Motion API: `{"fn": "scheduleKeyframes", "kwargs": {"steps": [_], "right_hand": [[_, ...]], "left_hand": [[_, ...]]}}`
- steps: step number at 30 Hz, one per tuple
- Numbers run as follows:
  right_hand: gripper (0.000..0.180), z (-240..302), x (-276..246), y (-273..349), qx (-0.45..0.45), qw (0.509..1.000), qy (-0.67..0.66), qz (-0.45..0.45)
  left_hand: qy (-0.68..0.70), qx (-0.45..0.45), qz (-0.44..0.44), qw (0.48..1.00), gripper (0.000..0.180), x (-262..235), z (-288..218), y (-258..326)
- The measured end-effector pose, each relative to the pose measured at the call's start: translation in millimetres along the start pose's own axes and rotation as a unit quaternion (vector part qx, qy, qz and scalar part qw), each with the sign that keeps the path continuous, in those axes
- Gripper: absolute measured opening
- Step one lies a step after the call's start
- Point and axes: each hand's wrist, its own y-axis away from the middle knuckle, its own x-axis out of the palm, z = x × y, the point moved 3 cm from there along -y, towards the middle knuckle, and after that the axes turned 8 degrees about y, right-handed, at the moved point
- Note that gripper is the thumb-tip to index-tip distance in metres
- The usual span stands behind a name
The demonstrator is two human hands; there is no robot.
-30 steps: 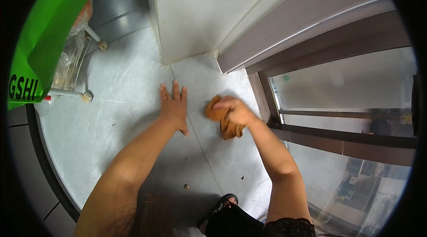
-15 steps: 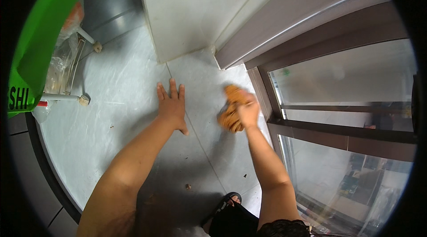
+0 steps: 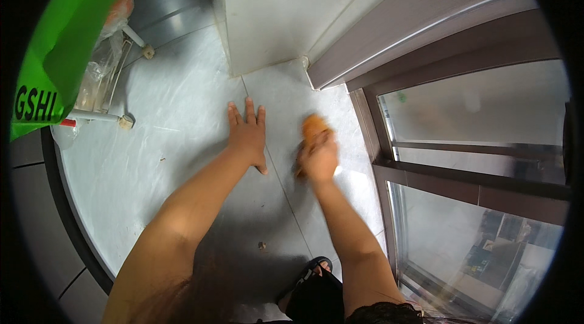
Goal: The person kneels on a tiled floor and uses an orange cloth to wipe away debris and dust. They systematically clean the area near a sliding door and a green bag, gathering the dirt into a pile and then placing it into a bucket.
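My left hand (image 3: 248, 138) lies flat on the grey tiled floor (image 3: 182, 105), its fingers spread and nothing in it. To its right, my right hand (image 3: 320, 158) grips a bunched orange-brown cloth (image 3: 314, 127) against the same floor. Motion blurs the cloth and the fingers around it. Part of the cloth sticks out beyond the fingertips, and the rest is hidden beneath the hand.
A brown-framed glass sliding door (image 3: 474, 187) runs along the right. Ahead stands a white wall corner (image 3: 292, 13). At left are a green bag (image 3: 67, 44) and a white-legged rack (image 3: 100, 116). Small debris (image 3: 262, 245) lies near my sandalled foot (image 3: 317, 268).
My right hand has swept the cloth leftward, closer to my left hand, and now covers more of it. My left hand stays planted on the floor; the whole view has shifted slightly.
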Motion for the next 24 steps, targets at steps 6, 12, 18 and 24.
{"fn": "scheduleKeyframes", "kwargs": {"steps": [6, 12, 18, 24], "right_hand": [[0.040, 15, 1, 28, -0.191, 0.947, -0.247, 0.071], [0.065, 47, -8, -112, -0.149, 0.988, -0.036, 0.011], [0.064, 80, 8, -10, -0.248, 0.967, 0.047, 0.042], [0.051, 44, -10, 109, -0.358, 0.914, -0.157, 0.109]], "left_hand": [[0.023, 0.054, -0.044, 0.997, 0.145, 12, 11, 1], [-0.007, 0.081, -0.063, 0.995, 0.136, 11, 18, 6], [0.170, 0.167, -0.170, 0.956, 0.070, 37, 85, 5], [0.218, 0.226, -0.245, 0.917, 0.051, 43, 106, 55]]}}
